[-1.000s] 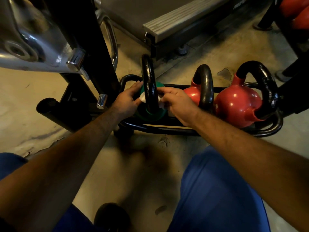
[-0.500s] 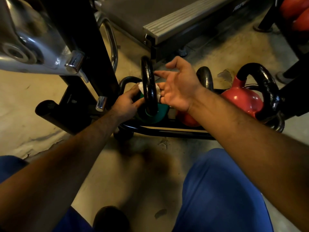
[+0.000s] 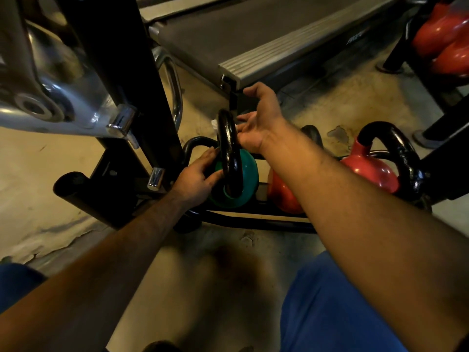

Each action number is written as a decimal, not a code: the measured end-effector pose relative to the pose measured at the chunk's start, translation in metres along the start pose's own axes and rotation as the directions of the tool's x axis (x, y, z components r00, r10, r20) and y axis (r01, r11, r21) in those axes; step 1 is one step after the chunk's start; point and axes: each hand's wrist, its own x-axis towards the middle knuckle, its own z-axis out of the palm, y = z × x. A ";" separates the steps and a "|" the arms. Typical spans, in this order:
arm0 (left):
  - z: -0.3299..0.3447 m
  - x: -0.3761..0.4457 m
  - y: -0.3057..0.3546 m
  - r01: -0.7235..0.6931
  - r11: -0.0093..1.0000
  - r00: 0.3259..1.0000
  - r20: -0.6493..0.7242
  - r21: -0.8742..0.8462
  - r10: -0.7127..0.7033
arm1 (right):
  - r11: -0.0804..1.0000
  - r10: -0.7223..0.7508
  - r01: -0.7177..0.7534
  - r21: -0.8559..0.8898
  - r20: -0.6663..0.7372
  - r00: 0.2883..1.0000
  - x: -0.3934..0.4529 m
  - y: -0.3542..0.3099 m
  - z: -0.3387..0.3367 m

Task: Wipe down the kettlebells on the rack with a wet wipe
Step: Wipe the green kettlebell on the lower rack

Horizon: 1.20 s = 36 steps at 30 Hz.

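A green kettlebell (image 3: pixel 248 164) with a black handle (image 3: pixel 229 153) stands at the left end of the low black rack (image 3: pixel 253 221). My left hand (image 3: pixel 196 180) grips it low on the left, thumb in front of the handle's base. My right hand (image 3: pixel 258 121) is open, palm towards me and thumb up. Its fingers reach behind the top of the handle, where a white wet wipe (image 3: pixel 215 125) peeks out on the left. The fingertips are hidden. Two red kettlebells sit further right: one (image 3: pixel 281 198) partly behind my right forearm, the other (image 3: pixel 368 171) in full view.
A black machine post (image 3: pixel 121 72) with chrome parts (image 3: pixel 50 87) stands close on the left of the rack. A treadmill deck (image 3: pixel 253 47) lies behind. More red kettlebells (image 3: pixel 444 39) sit on another rack at the top right. My blue-clad knee (image 3: pixel 330 306) is low right.
My right hand rose from the handle's lower part to its top, opening palm-up, and the wipe went up with it. My left hand slid down to the handle's base.
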 end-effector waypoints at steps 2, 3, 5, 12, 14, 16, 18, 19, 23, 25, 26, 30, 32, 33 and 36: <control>0.000 0.000 0.000 0.009 1.000 1.000 0.005 -0.007 -0.008 | 0.998 -0.001 -0.002 -0.059 -0.054 0.999 0.003 -0.004 0.004; 0.000 -0.001 0.000 0.014 1.000 1.000 0.007 -0.015 -0.014 | 0.995 0.000 -0.007 -0.097 -0.077 0.997 0.005 -0.004 0.004; 0.000 -0.001 0.000 0.007 0.999 1.000 0.007 -0.032 -0.007 | 0.979 0.003 -0.024 -0.201 -0.106 0.994 0.001 -0.002 0.003; 0.004 0.001 -0.001 0.004 1.000 1.000 -0.027 -0.027 -0.004 | 0.953 0.046 -0.057 -0.298 -0.046 0.998 0.003 0.015 -0.030; 0.003 0.002 -0.003 0.001 1.000 0.999 -0.032 -0.023 -0.002 | 0.953 0.060 -0.072 -0.294 -0.049 0.997 0.003 0.020 -0.035; 0.003 0.002 -0.003 -0.001 1.000 0.999 -0.041 -0.008 0.001 | 0.961 0.066 -0.086 -0.264 -0.084 0.994 -0.001 0.026 -0.035; 0.003 0.001 -0.002 -0.003 1.000 0.999 -0.044 -0.005 0.003 | 0.970 0.054 -0.081 -0.228 -0.124 0.991 -0.004 0.029 -0.033; 0.003 0.001 -0.002 -0.002 1.000 0.999 -0.044 -0.005 0.002 | 0.974 0.046 -0.074 -0.215 -0.131 0.990 -0.006 0.031 -0.030; 0.004 0.000 -0.001 -0.021 1.000 0.999 -0.036 0.003 0.021 | 0.989 0.078 -0.076 -0.127 0.010 0.997 -0.020 0.032 -0.025; 0.004 0.000 -0.001 -0.015 1.000 0.999 -0.036 0.007 0.015 | 0.987 0.091 -0.091 -0.131 -0.001 0.996 -0.025 0.028 -0.025; 0.004 0.000 -0.002 -0.014 1.000 0.999 -0.032 0.003 0.014 | 0.984 0.088 -0.090 -0.151 -0.019 0.996 -0.028 0.026 -0.025; 0.003 -0.001 -0.002 -0.022 1.000 0.999 -0.036 0.004 0.022 | 0.991 0.099 -0.092 -0.093 0.076 0.992 -0.038 0.015 -0.020; 0.002 -0.001 -0.001 -0.021 1.000 0.999 -0.046 0.016 0.022 | 0.997 0.070 -0.066 -0.029 0.159 0.985 -0.038 0.004 -0.013; 0.002 -0.001 -0.001 -0.022 1.000 0.999 -0.047 0.021 0.023 | 0.999 0.044 -0.043 -0.007 0.173 0.984 -0.036 -0.002 -0.008; 0.002 -0.002 -0.002 -0.035 0.999 0.999 -0.030 0.014 0.035 | 0.995 -0.028 0.037 -0.095 0.088 0.996 -0.026 -0.017 0.010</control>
